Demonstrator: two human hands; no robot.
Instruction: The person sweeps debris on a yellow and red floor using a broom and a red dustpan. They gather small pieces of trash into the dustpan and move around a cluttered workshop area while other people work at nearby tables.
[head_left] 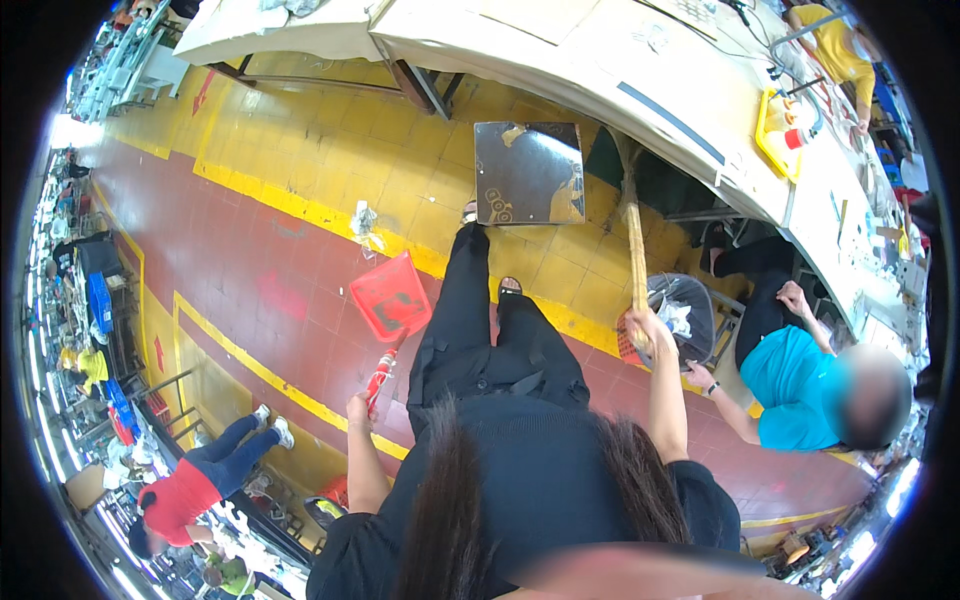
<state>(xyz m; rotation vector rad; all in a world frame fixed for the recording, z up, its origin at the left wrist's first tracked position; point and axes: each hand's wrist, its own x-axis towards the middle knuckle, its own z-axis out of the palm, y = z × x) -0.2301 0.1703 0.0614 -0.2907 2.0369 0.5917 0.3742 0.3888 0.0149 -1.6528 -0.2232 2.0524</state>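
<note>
My left hand (358, 408) is closed around the striped handle of a red dustpan (372, 293), whose pan is low over the red floor with dark dirt on it. My right hand (652, 333) grips the pale stick of a broom (636, 240). The stick runs forward to the table's edge, and the broom's far end is hard to make out in the shade there. Crumpled clear plastic litter (366, 226) lies on the floor beyond the dustpan.
A dark square-topped stool (530, 178) stands ahead by a long table (560, 60). Right of me are a grey bin (706, 340) with white scraps and a seated co-worker in turquoise (790, 385). Another person in red (187, 497) stands at lower left.
</note>
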